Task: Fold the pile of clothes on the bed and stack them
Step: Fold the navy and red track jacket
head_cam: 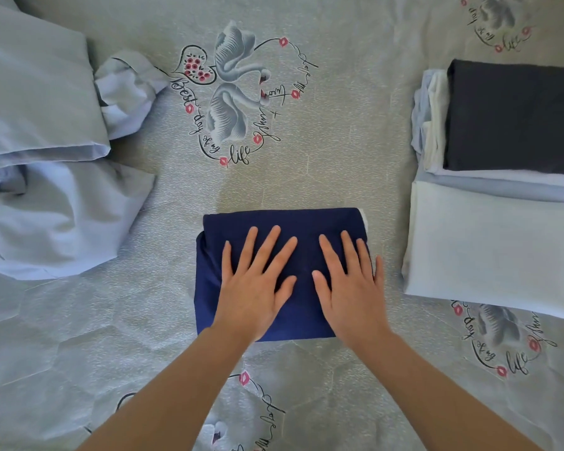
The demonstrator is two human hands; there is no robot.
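A navy blue garment [280, 222], folded into a rectangle, lies on the bed in front of me. My left hand [254, 281] and my right hand [349, 281] both press flat on top of it with straight, spread fingers. To the right stands a stack of folded clothes [502, 177]: a dark, nearly black piece [515, 118] on top of light blue and white ones, with a pale blue folded piece [492, 249] lying in front. On the left lies a pile of unfolded light blue clothes [46, 177].
The bed is covered by a grey-blue bedsheet [339, 141] printed with swans, hearts and script. Bare sheet shows between the pile, the stack and the navy garment.
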